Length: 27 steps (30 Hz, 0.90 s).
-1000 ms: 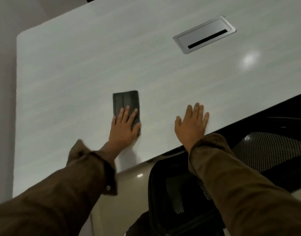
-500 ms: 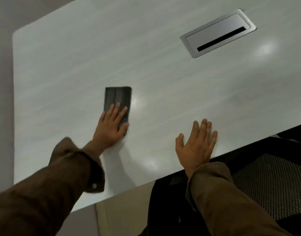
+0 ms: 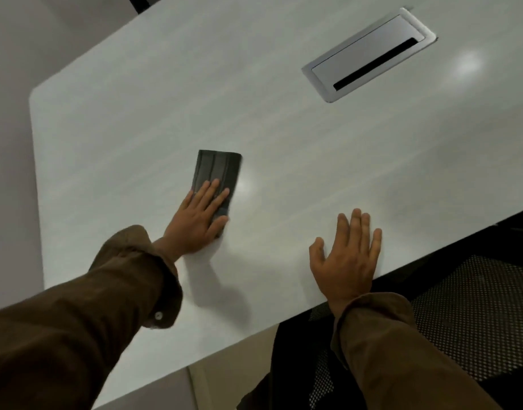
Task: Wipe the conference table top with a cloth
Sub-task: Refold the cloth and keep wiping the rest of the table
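Observation:
A dark folded cloth (image 3: 217, 168) lies flat on the pale conference table top (image 3: 165, 99), left of centre. My left hand (image 3: 199, 217) presses on the cloth's near half with straight fingers, covering that part. My right hand (image 3: 347, 255) lies flat on the bare table near its front edge, fingers spread, holding nothing and well apart from the cloth.
A silver cable hatch (image 3: 369, 56) with a dark slot is set into the table at the upper right. A black mesh office chair (image 3: 476, 306) stands against the table's front edge at the lower right. The table's left end (image 3: 35, 173) borders grey floor.
My left hand has pushed the cloth farther away from the front edge across the table. My right hand stays flat near the edge. The view has shifted and tilted.

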Available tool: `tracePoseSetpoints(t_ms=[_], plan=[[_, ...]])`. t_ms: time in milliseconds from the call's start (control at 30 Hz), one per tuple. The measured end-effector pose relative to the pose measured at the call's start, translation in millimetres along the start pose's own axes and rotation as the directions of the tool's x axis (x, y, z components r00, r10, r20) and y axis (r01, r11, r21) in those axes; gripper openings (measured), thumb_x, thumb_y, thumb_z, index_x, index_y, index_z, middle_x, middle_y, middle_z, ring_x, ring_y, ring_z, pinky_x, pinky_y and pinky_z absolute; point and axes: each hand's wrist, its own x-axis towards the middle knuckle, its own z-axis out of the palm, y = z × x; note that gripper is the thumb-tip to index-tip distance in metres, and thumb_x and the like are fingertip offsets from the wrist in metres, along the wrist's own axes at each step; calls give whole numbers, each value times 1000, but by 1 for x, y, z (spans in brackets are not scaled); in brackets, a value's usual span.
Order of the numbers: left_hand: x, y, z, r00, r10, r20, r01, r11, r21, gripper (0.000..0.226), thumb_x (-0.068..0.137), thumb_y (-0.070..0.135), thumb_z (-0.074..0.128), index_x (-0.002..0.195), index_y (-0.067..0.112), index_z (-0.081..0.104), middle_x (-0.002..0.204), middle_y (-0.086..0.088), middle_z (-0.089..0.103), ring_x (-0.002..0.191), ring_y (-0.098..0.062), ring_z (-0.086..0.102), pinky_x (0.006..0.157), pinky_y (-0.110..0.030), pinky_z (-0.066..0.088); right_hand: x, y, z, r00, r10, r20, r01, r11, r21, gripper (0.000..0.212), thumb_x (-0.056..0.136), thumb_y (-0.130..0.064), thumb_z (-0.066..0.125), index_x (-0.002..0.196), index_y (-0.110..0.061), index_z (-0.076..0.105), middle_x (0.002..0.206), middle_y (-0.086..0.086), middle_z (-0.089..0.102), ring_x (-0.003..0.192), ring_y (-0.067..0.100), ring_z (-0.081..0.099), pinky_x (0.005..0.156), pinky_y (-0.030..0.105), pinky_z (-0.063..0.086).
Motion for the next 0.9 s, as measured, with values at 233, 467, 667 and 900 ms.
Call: tracePoseSetpoints(t_ms=[233,467,667,900], plan=[[85,30,-10,885,-465,6,455,863,-221,64,102,52,23,157,27,4,166,-6,-3,152,-25,-5,121,-51,-1,-4,2,5,1000,0,-2,0,1000,9,57,90,-33,55,139,-5,50,152,18,42,147,33,31,123,50,16],[-17,96,25,987,-111,-118,86,975,-203,67,96,55,19,156,26,21,164,-8,15,152,-26,10,119,-54,13,-8,-14,3,998,27,57,-19,990,-142,54,93,-29,41,140,-3,46,151,23,41,144,38,34,118,58,24],[-187,91,75,983,-18,-182,-13,985,-170,62,100,53,32,156,28,21,165,-5,12,152,-23,6,119,-56,15,-62,-91,14,992,-17,127,29,995,-95,56,94,-31,38,140,-2,47,151,23,42,143,38,36,118,56,25],[-141,2,69,959,-140,-247,84,971,-223,62,97,55,35,153,31,31,162,-4,23,151,-24,18,118,-55,17,-102,-141,36,988,139,60,-128,979,-161,56,99,-37,41,144,-4,43,154,21,39,146,35,30,120,53,19]])
